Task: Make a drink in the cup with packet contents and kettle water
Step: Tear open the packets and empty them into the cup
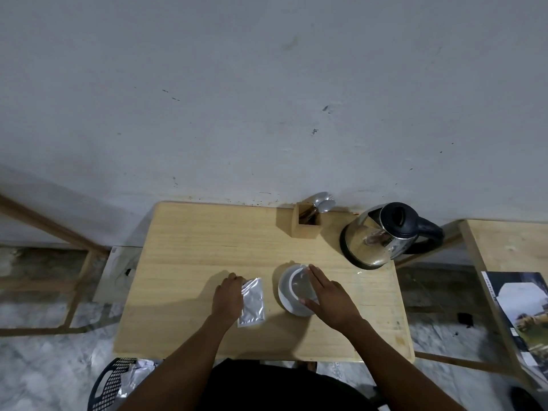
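Packet (252,302) under left hand (228,298), cup (295,290) against right hand (333,301)

White round ceramic cup (289,295) upright on saucer mid-table, flat silver foil packet (252,302) just left of it, shiny steel kettle with black lid and handle (382,235) far right

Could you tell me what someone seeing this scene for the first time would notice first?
Most striking are the two hands at the near middle of the wooden table: the left hand rests on a silver packet, and the right hand cups a white cup on its saucer. Next comes the shiny kettle at the far right corner, beside a wooden holder of spoons.
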